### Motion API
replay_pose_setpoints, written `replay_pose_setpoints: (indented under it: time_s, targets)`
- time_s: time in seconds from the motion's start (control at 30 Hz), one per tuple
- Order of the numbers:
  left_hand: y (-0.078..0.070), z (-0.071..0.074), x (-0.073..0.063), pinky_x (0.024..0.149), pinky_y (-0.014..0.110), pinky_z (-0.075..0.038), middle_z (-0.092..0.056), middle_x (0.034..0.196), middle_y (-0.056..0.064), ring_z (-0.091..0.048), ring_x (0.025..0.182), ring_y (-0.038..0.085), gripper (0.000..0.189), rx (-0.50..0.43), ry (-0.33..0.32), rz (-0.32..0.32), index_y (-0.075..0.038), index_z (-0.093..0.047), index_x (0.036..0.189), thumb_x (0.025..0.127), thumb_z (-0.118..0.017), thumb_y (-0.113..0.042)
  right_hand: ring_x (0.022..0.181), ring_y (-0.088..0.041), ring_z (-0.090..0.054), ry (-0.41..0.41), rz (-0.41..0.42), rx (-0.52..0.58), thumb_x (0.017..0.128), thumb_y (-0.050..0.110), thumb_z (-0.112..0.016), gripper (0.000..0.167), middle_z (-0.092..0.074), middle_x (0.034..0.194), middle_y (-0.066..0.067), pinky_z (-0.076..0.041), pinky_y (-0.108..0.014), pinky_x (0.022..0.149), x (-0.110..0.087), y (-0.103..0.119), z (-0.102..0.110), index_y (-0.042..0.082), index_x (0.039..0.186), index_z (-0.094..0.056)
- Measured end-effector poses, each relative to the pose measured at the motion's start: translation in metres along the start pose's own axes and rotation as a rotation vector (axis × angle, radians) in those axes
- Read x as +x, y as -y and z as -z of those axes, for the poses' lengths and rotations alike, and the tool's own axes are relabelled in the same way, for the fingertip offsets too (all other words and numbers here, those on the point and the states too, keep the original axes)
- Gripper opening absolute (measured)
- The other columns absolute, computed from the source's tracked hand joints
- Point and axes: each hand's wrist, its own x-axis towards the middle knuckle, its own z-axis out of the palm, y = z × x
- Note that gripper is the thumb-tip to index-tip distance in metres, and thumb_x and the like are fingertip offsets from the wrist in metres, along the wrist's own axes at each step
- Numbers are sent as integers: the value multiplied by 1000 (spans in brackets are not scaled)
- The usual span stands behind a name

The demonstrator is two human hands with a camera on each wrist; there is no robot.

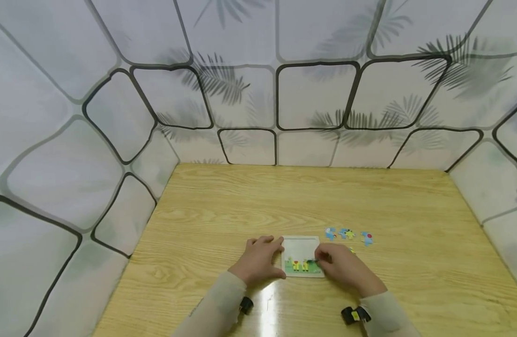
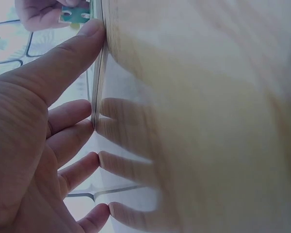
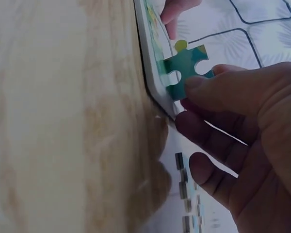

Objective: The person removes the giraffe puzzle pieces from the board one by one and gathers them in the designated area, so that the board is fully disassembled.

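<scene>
A small puzzle tray with a pale rim lies flat on the table, its lower part covered by green and yellow assembled pieces. Along the tray's left side my left hand is spread, thumb near the lower corner; the left wrist view shows the thumb and a fingertip touching the rim, with other fingertips on the table. Between thumb and fingers, my right hand pinches a green jigsaw piece with a yellow knob. That piece is tilted up over the tray's right part; whether it touches the pieces below, I cannot tell.
Several loose jigsaw pieces, including a blue one with a red spot and a blue-yellow one, lie beyond the right hand. Another yellowish piece is partly hidden by that hand. Patterned fabric walls border the wooden table.
</scene>
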Motion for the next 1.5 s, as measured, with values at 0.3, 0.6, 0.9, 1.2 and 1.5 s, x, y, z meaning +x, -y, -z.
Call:
replay_pose_setpoints:
  time_s: [0.3,0.6,0.9,1.2,1.5]
  targets:
    - [1,1,-2,112,56,-25,-53,148,-6,-36,144,25,83,-14,2,-4,-21,-52,148,78,-81,-54,87,-5,-59,5,37,11,91,5,-72,17,-65,93,13,-53,-31,79,-8,-4,-1,21,87,-68]
    - [0,0,-1,112,55,-26,-55,146,-9,-36,144,25,84,-8,3,-8,-21,-50,149,78,-81,-55,86,-7,-61,-66,-61,111,93,8,-70,14,-68,96,12,-53,-29,75,-15,-4,-2,22,91,-70]
    - [-1,1,-1,112,55,-26,-56,145,-10,-36,144,24,85,-7,5,-3,-21,-50,149,78,-82,-55,87,-10,-65,-205,-292,216,94,16,-71,12,-73,95,4,-53,-26,76,-24,-18,12,15,105,-74]
    - [-1,-1,-2,113,55,-25,-49,152,-3,-36,145,25,80,-20,12,3,-22,-54,146,77,-82,-54,94,-20,-66,-220,-418,210,97,25,-69,31,-73,106,-7,-54,-29,75,-50,-37,39,4,119,-71]
    - [1,-1,0,113,56,-25,-52,149,-6,-36,144,26,84,-1,7,2,-21,-52,148,77,-82,-55,95,-28,-65,-197,-497,47,99,18,-62,29,-72,103,-10,-52,-44,78,-62,-55,58,-1,119,-70]
